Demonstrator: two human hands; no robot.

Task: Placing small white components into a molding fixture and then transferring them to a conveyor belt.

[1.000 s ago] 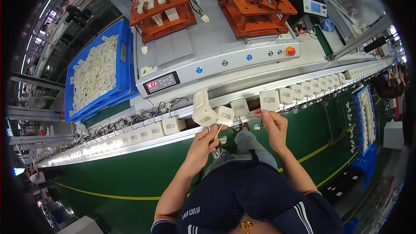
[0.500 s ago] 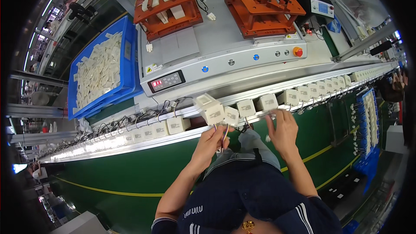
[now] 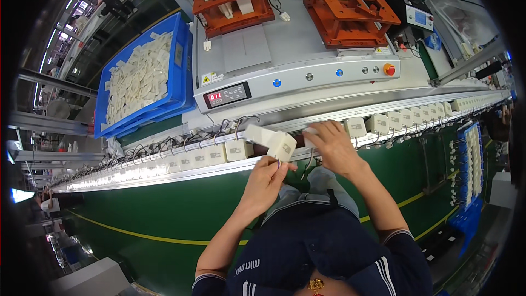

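My left hand (image 3: pixel 264 183) is closed in a pinch just below a white box-shaped housing (image 3: pixel 282 146), on thin wires that run up to it. A paler white piece (image 3: pixel 257 134) tilts up beside that housing on its left, smeared by motion. My right hand (image 3: pixel 338 151) is closed over another white box (image 3: pixel 311 137) on the rail, its fingers on the top and side. Part of that box is hidden by the fingers, and a cable (image 3: pixel 308 165) hangs below it.
Rows of white boxes (image 3: pixel 237 149) with dark cables line the metal rail (image 3: pixel 164 178) both ways. Beyond it stands a grey machine (image 3: pixel 329 90) with orange fixtures (image 3: pixel 233 8) and a red button (image 3: pixel 389 69). A blue bin (image 3: pixel 183 71) of white parts stands left.
My right hand has moved left along the rail, from beside the boxes onto one near my left hand. The housing above my left hand has turned and tilted. The whole view has shifted slightly.
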